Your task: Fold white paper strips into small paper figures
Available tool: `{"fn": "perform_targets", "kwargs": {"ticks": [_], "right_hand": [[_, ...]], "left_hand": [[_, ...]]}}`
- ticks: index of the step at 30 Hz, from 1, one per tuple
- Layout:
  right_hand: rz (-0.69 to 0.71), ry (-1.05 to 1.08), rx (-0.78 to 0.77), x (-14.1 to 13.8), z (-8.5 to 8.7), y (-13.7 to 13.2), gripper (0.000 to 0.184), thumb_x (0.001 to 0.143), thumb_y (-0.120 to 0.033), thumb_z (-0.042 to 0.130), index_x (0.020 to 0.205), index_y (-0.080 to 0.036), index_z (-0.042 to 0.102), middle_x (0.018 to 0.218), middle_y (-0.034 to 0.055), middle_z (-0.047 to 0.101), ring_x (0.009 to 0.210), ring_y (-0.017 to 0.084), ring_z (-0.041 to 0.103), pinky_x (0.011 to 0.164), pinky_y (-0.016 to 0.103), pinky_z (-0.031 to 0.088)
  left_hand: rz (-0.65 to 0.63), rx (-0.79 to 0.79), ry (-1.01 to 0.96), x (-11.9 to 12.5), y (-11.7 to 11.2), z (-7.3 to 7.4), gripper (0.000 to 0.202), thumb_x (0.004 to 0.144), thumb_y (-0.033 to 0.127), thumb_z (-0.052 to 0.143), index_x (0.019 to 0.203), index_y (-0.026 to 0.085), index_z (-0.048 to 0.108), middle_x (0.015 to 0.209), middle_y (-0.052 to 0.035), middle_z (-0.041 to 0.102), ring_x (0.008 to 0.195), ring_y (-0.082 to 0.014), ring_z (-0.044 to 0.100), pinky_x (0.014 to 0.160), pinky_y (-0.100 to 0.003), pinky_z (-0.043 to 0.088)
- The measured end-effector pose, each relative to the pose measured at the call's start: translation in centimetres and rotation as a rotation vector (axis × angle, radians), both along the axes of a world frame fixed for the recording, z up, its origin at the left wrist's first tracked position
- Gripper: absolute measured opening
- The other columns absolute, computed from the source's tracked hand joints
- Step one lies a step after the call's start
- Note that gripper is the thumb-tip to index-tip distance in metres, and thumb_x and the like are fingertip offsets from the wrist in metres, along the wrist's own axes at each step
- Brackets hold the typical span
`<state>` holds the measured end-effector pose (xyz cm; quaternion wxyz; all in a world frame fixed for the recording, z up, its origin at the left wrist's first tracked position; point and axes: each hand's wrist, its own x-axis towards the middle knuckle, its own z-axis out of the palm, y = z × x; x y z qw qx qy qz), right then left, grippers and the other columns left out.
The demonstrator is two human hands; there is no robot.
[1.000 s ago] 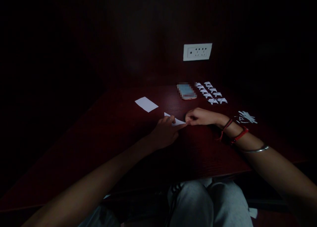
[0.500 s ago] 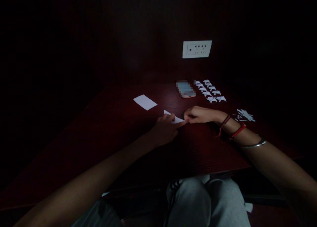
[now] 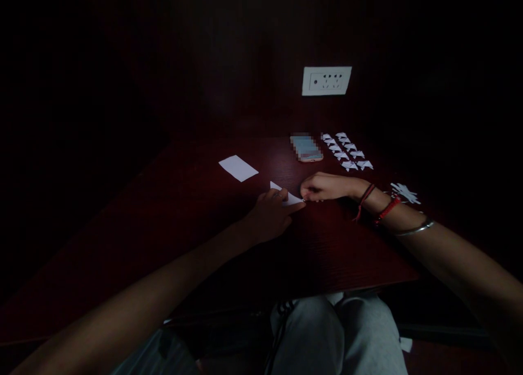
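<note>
A folded piece of white paper (image 3: pixel 291 200) lies on the dark red table, one corner pointing away from me. My left hand (image 3: pixel 272 214) holds it down, some fingers bent over it and the index finger stretched along its near edge. At the paper's right-hand tip is my right hand (image 3: pixel 316 187), thumb and fingers pinched together on that corner. The exact fold under the right fingertips is too small and dark to make out.
A flat white sheet (image 3: pixel 238 168) lies left of the folded paper. Beyond my hands are a phone (image 3: pixel 307 147) and two rows of small folded paper pieces (image 3: pixel 341 156). Thin paper strips (image 3: pixel 405 193) lie beside my right forearm. A wall socket (image 3: pixel 327 81) is behind the table.
My right hand has shifted slightly left and away from me at the paper's corner. My left hand and the folded paper stay nearly in place.
</note>
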<state>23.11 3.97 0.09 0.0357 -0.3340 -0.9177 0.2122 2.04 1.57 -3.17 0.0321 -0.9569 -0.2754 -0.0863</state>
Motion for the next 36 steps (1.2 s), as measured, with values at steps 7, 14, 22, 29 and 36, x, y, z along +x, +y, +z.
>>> {"fn": "perform_targets", "kwargs": {"ticks": [7,14,22,29,36], "right_hand": [[-0.066,0.074,-0.016,0.3,-0.2,-0.3,0.014,0.071,-0.020,0.048,0.080,-0.014,0.057,0.066,-0.0013,0.052,0.058,0.007,0.043,0.054,0.019,0.031],[-0.105,0.089,0.009,-0.2,-0.2,-0.8,0.014,0.073,-0.022,0.047,0.078,-0.013,0.057,0.067,-0.0005,0.053,0.058,0.007,0.044,0.054,0.020,0.031],[-0.060,0.047,0.104,-0.4,-0.5,-0.8,0.010,0.071,-0.014,0.044,0.072,-0.013,0.054,0.066,-0.0002,0.052,0.057,0.008,0.043,0.055,0.020,0.030],[-0.058,0.056,0.142,-0.4,-0.4,-0.7,0.010,0.072,-0.015,0.043,0.071,-0.013,0.053,0.068,0.0010,0.051,0.059,0.009,0.043,0.057,0.021,0.030],[-0.093,0.054,0.110,-0.5,-0.6,-0.7,0.010,0.072,-0.016,0.044,0.074,-0.014,0.054,0.066,-0.0006,0.050,0.058,0.008,0.042,0.054,0.021,0.029]], "left_hand": [[-0.009,0.018,-0.039,-0.2,0.0,-0.5,0.044,0.079,0.024,0.040,0.121,0.034,0.035,0.105,-0.0068,0.037,0.096,-0.0241,0.037,0.082,-0.041,0.029],[-0.035,-0.023,-0.062,-0.5,-0.1,-0.2,0.043,0.078,0.022,0.038,0.121,0.027,0.036,0.109,-0.0067,0.038,0.098,-0.0219,0.039,0.085,-0.038,0.029],[-0.023,-0.040,-0.068,-0.4,0.0,-0.2,0.042,0.077,0.023,0.040,0.119,0.029,0.039,0.109,-0.0054,0.039,0.097,-0.0217,0.040,0.086,-0.039,0.029],[-0.029,-0.041,-0.062,-0.4,0.0,-0.3,0.044,0.077,0.022,0.040,0.121,0.030,0.037,0.111,-0.0054,0.038,0.097,-0.0215,0.039,0.086,-0.039,0.028],[-0.026,-0.039,-0.064,-0.5,-0.1,-0.3,0.043,0.079,0.023,0.038,0.121,0.030,0.036,0.112,-0.0056,0.037,0.099,-0.0219,0.038,0.086,-0.040,0.027]]}}
